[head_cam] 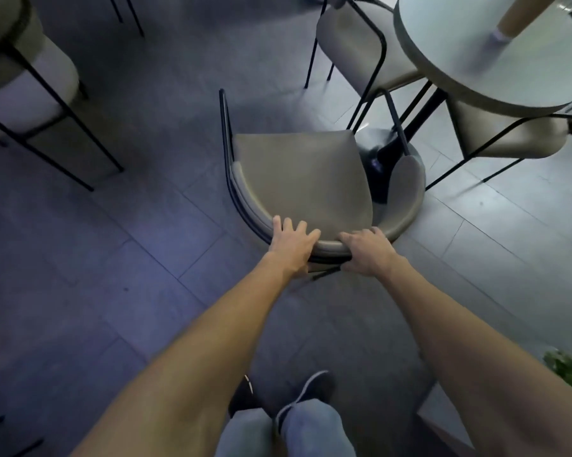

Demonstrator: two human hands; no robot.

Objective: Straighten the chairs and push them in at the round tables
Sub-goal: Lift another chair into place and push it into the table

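A grey-brown chair (297, 173) with a curved padded backrest and thin black legs stands in front of me, its seat facing the round table (495, 61) at the upper right. My left hand (292, 244) lies over the top of the backrest with fingers spread on it. My right hand (367, 250) grips the backrest rim just to the right. The chair's front edge is near the table's black pedestal base (377, 159), outside the tabletop's rim.
Two more chairs (353, 44) (509, 136) sit tucked at the same table. Another chair (30, 77) stands at the upper left. A plant (571, 364) and a light ledge (449, 417) are at the lower right. My feet (311, 390) stand on grey floor tiles.
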